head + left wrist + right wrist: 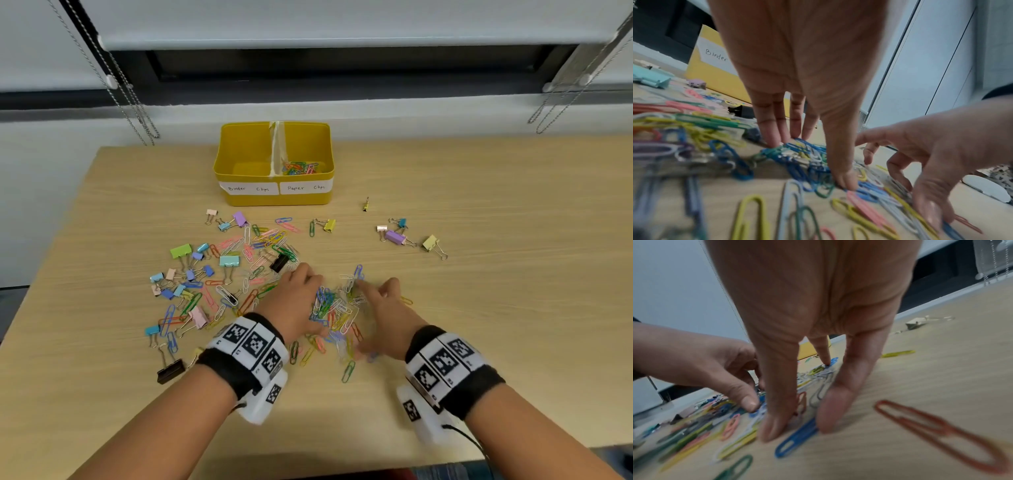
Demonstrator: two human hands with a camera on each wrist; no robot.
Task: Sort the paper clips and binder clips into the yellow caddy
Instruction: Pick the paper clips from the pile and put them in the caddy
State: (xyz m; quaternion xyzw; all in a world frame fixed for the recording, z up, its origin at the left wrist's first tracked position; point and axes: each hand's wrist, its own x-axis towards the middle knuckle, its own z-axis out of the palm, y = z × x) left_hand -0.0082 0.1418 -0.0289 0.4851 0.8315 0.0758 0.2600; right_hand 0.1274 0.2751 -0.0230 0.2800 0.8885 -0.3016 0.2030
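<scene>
Wooden table (pixel 479 325) carries the yellow caddy (pixel 274 198) at 12 o'clock. Both hands, left hand (pixel 298 305) and right hand (pixel 387 315), spread, rake a paper clip heap (pixel 337 310) at 6 o'clock: light, slippery wire, best scooped from beneath.

Yellow caddy (pixel 274 197) sits far-center, two labelled bins: paper clips (pixel 334 308) already in the right one. The rest lie heaped near-center, binder clips (pixel 191 270) scattered mostly left, a few far right.
</scene>
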